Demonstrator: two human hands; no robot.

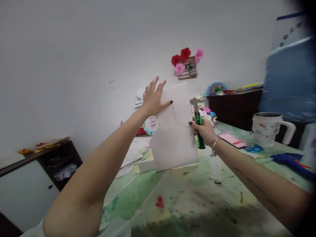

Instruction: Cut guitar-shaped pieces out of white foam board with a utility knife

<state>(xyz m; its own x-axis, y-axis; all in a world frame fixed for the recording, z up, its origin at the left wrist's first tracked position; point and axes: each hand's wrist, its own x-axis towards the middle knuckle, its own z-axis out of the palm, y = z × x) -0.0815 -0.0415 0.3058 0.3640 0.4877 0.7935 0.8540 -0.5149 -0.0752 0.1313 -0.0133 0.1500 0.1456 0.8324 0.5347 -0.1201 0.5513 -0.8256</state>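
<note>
A white board [176, 144] stands upright on the stained green table, with thin pencil-like lines on its face and a curved cut-out look along its left edge. My left hand [155, 98] is at its upper left, fingers spread, the thumb lying across the front of the board. In my right hand [204, 129], beside the board's right edge, is a green and black utility knife [199, 131], its blade pointing up. My right thumb reaches toward the board's edge; whether those fingers also grip the board is unclear.
On the right of the table [197, 194] are a phone [232, 140], a white mug [266, 130] and a blue glue gun [291, 163]. Paper flowers [209, 113] lie behind the board. White scraps and strings [133, 154] lie left. A low cabinet [27, 184] stands far left.
</note>
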